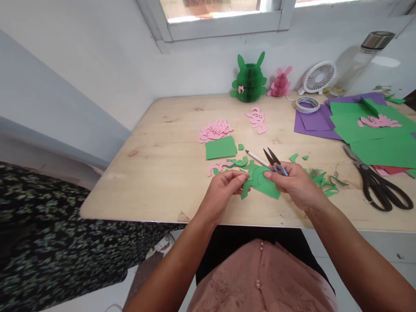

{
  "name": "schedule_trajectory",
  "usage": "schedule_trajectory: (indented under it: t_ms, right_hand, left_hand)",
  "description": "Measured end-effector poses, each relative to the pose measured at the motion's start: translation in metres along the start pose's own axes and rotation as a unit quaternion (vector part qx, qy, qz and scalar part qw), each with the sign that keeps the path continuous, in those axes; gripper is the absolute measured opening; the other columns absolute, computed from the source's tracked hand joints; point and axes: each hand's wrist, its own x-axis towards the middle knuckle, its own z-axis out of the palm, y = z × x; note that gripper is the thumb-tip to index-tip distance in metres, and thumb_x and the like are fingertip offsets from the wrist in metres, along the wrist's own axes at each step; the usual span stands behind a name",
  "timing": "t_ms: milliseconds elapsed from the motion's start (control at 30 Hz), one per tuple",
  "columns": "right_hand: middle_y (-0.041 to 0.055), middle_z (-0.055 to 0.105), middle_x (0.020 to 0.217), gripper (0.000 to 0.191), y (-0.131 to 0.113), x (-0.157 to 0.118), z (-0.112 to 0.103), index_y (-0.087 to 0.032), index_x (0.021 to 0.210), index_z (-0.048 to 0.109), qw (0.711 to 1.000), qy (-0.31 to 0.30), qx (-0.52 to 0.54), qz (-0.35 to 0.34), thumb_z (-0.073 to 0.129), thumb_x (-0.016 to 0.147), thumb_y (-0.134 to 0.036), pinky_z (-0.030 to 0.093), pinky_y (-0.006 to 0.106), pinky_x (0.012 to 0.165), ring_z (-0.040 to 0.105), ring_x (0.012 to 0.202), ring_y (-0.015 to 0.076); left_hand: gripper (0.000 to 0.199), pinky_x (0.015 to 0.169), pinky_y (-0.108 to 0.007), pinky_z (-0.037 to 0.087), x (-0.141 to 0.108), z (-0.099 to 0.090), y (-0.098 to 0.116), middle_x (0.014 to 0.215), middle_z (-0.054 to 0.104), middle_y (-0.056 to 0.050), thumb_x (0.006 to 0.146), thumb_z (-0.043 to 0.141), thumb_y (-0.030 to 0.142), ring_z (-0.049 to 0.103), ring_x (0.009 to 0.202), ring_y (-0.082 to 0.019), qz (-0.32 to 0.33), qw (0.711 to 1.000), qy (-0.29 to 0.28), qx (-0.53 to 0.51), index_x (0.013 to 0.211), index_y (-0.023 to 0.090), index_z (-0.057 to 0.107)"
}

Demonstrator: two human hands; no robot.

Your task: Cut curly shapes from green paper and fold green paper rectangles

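My left hand (225, 187) is closed, thumb and finger pinching a curved green paper cutout (245, 191). Opposite it, my right hand (299, 184) grips small scissors (273, 157), their dark blades parted and pointing away from me. Its thumb also presses on a green paper sheet (268, 186) with a curved outline drawn on it. The cutout overlaps the left part of this sheet. Just beyond my fingers lie a white pencil (257, 157), green curved cutouts (239, 162) and pink cutouts (214, 168). The scissor handles are mostly hidden by my fingers.
Green scraps (325, 180) and large black scissors (378, 182) lie to the right, near stacked green paper (383, 149) and purple paper (313, 121). Pink cutouts (216, 130) sit by a green rectangle (221, 148). Behind stand a green honeycomb figure (249, 82), fan (320, 77) and bottle (354, 67).
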Motion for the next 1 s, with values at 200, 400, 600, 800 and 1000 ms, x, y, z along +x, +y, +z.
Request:
schedule_trajectory:
  t_ms: [200,400,600,800,1000]
  right_hand:
    - [-0.0089,0.031,0.056,0.034,0.001,0.002,0.000,-0.019,0.064,0.051,1.000,0.000,-0.011,0.002,0.078,0.060,-0.040,0.012,0.024,0.044,0.019,0.048,0.0061]
    - [-0.0086,0.032,0.056,0.033,0.004,0.004,0.003,-0.019,0.064,0.050,1.000,-0.002,-0.028,0.005,0.076,0.062,-0.040,0.016,0.024,0.045,0.022,0.048,0.0066]
    - [-0.0074,0.033,0.057,0.033,0.010,-0.001,0.000,-0.018,0.072,0.056,0.999,0.016,-0.034,-0.029,0.066,0.076,-0.049,0.017,0.024,0.044,0.024,0.049,0.0079]
    - [-0.0050,0.039,0.053,0.043,0.026,-0.025,-0.003,-0.017,0.087,0.062,0.999,0.020,-0.003,-0.028,0.044,0.090,-0.056,0.019,0.025,0.043,0.028,0.047,0.0103]
    - [-0.0059,0.033,0.051,0.047,0.038,-0.043,0.007,-0.015,0.084,0.062,0.998,-0.007,-0.061,-0.032,0.043,0.090,-0.058,0.021,0.026,0.045,0.028,0.047,0.0107]
  left_hand:
    - [0.023,0.058,-0.025,0.043,0.000,0.007,0.007,0.066,0.063,0.000,0.067,0.074,0.035,0.061,0.058,-0.013,-0.004,1.000,-0.025,0.002,0.075,0.015,0.066]
    - [0.020,0.051,-0.023,0.039,0.002,0.010,0.005,0.059,0.063,0.000,0.067,0.073,0.032,0.055,0.051,-0.010,-0.002,0.999,-0.034,0.026,0.069,0.016,0.061]
    - [0.019,0.050,-0.022,0.039,0.004,0.010,-0.001,0.059,0.063,0.000,0.069,0.071,0.030,0.055,0.049,-0.010,-0.005,1.000,-0.014,0.008,0.067,0.016,0.058]
    - [0.020,0.053,-0.024,0.043,0.007,0.010,-0.001,0.059,0.064,0.000,0.068,0.072,0.029,0.057,0.052,-0.011,-0.018,0.998,0.014,-0.061,0.068,0.016,0.057]
    - [0.024,0.058,-0.026,0.047,0.006,0.014,0.000,0.062,0.066,-0.001,0.066,0.075,0.030,0.061,0.054,-0.012,-0.031,0.992,0.009,-0.119,0.071,0.016,0.057]
